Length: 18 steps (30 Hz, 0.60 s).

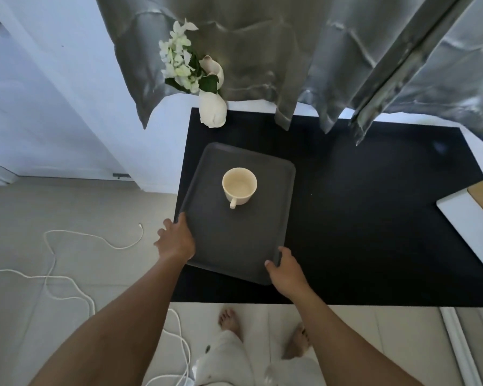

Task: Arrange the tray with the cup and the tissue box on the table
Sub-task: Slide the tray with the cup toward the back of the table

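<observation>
Tray (pixel 234 240), set at nine o'clock on the table (pixel 360 218) with the cup (pixel 239 185) upright on it, is gripped at its near corners by left hand (pixel 176 240) and right hand (pixel 286 270), while the tissue box (pixel 470 221), well apart at three o'clock, is judged not yet arranged.

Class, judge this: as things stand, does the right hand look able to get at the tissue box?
Probably yes: bare table lies between the right hand and the tissue box, though that hand grips the tray.

Grey curtains (pixel 262 45) hang over a black table (pixel 360 218); white cable (pixel 67 274) trails across pale floor (pixel 25 316).
</observation>
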{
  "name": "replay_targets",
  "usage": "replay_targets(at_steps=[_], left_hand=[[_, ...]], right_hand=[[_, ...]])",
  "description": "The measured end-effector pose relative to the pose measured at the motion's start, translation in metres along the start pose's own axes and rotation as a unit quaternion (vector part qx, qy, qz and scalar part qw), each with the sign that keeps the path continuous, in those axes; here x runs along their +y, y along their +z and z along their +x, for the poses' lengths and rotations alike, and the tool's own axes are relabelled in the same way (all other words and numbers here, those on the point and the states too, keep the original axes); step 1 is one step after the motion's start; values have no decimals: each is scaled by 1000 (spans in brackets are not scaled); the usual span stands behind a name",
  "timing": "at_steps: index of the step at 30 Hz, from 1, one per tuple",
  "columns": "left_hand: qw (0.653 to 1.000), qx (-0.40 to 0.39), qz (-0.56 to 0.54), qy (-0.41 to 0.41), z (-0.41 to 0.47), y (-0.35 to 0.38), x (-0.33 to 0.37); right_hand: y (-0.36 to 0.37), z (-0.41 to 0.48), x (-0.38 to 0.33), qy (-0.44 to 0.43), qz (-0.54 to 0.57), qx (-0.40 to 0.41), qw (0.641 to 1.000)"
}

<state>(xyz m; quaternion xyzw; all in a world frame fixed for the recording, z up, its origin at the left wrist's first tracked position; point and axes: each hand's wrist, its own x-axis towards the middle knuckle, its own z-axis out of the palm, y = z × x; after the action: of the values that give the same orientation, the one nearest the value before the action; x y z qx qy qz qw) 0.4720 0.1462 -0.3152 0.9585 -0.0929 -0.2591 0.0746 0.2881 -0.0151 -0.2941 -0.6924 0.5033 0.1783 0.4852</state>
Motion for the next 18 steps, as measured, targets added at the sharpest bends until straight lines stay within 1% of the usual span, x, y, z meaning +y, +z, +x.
replay_targets(at_steps=[3, 8, 12, 14, 18], left_hand=[[1000, 2, -11, 3, -2, 1, 4], [997, -21, -72, -28, -4, -1, 20], [995, -29, -92, -2, -5, -6, 38], [992, -33, -118, 7, -4, -7, 45], [982, -52, -180, -14, 2, -12, 59]], right_hand=[[-7, 2, 3, 6, 18, 9, 1000], [-24, 2, 8, 20, 51, 25, 998], [-45, 8, 13, 22, 58, 37, 997], [-55, 14, 14, 27, 64, 35, 997], [-72, 28, 12, 31, 86, 46, 995]])
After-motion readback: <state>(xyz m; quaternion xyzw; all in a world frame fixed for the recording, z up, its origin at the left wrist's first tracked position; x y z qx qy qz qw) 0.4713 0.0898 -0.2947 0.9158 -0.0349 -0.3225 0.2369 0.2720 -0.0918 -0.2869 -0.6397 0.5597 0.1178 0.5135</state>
